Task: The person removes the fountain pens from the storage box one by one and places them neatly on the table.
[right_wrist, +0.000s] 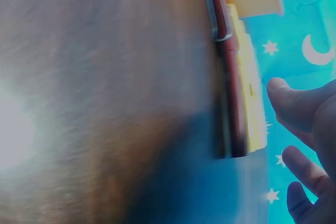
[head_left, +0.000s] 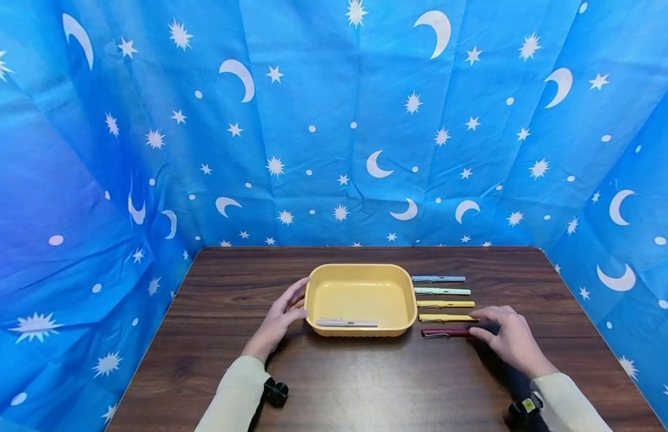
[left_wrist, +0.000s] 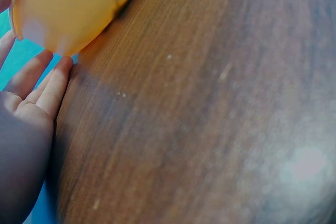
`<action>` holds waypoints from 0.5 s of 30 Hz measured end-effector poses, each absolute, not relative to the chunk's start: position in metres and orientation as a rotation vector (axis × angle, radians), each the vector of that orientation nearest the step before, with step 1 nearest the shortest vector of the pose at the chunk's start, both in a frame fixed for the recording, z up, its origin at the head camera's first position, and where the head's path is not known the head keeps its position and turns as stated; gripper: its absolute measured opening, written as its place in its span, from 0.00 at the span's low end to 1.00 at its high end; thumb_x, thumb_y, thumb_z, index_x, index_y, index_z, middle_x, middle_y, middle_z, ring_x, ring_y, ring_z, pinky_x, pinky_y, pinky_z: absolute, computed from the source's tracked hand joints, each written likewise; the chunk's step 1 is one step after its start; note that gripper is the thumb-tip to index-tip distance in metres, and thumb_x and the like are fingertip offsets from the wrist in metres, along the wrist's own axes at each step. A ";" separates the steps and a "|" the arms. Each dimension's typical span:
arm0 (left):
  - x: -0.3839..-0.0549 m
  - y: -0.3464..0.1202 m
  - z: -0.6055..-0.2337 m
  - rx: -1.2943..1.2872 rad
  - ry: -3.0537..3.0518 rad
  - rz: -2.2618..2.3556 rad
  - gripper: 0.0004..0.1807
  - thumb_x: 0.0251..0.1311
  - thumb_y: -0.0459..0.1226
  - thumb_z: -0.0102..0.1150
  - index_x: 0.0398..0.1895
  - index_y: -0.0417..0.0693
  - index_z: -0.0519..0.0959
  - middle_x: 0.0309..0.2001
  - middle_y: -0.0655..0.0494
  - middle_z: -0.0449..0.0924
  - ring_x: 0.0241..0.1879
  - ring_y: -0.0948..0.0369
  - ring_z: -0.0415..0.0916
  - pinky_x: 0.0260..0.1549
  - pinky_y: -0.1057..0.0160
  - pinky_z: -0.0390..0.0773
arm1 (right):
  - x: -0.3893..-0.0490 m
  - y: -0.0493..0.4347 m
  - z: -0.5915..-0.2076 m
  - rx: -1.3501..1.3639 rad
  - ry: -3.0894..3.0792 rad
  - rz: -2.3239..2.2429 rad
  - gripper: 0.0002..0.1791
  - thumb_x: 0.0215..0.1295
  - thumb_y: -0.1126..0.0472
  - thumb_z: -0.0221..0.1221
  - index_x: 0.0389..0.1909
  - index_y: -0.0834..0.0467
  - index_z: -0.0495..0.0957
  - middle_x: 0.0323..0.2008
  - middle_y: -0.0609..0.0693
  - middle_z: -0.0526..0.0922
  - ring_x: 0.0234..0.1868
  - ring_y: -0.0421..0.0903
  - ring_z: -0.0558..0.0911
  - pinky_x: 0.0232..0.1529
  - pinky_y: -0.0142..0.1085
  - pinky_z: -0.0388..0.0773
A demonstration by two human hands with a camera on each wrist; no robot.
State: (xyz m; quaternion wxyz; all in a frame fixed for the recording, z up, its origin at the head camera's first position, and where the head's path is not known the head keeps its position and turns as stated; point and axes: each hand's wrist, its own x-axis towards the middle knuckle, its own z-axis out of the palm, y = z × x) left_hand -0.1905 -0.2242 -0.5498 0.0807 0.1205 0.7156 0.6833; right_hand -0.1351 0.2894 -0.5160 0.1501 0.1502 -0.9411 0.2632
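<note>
A yellow rectangular tray (head_left: 361, 294) rests on the table, with one pale grey pen (head_left: 347, 324) lying along its near side. My left hand (head_left: 280, 315) touches the tray's left end, its fingers fairly straight against the outer wall. To the right of the tray lie a blue pen (head_left: 441, 279), a mint pen (head_left: 443, 291), two yellow pens (head_left: 447, 304) and a dark red pen (head_left: 444, 333), side by side. Over the right ends of the nearest pens hovers my right hand (head_left: 509, 336). Its thumb and fingers are spread; the right wrist view shows them apart from the dark red pen (right_wrist: 233, 87).
The dark brown wooden table (head_left: 361, 384) ends at a back edge just beyond the tray. Blue cloth (head_left: 334, 108) with white moons and stars hangs behind and on both sides. A small black device (head_left: 276, 392) sits at each wrist.
</note>
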 end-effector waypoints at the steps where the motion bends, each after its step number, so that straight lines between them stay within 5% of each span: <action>1: -0.190 -0.224 -0.550 0.353 2.141 2.043 0.39 0.70 0.28 0.57 0.83 0.54 0.60 0.81 0.44 0.60 0.77 0.45 0.62 0.63 0.70 0.74 | -0.136 0.289 -0.513 0.417 -2.706 0.769 0.16 0.56 0.65 0.77 0.46 0.57 0.90 0.44 0.53 0.91 0.47 0.56 0.84 0.47 0.59 0.82; 9: -0.188 -0.225 -0.549 0.366 2.140 2.042 0.39 0.71 0.29 0.57 0.83 0.53 0.59 0.81 0.42 0.59 0.77 0.43 0.62 0.63 0.71 0.74 | -0.141 0.284 -0.493 0.360 -2.685 0.852 0.17 0.62 0.61 0.74 0.53 0.58 0.88 0.48 0.54 0.90 0.45 0.53 0.83 0.39 0.42 0.81; 15: -0.188 -0.225 -0.548 0.386 2.129 2.055 0.39 0.71 0.28 0.57 0.83 0.53 0.60 0.80 0.41 0.59 0.77 0.42 0.61 0.63 0.71 0.74 | -0.147 0.278 -0.481 0.389 -2.655 0.896 0.20 0.65 0.59 0.72 0.56 0.58 0.86 0.51 0.56 0.89 0.49 0.56 0.83 0.42 0.46 0.84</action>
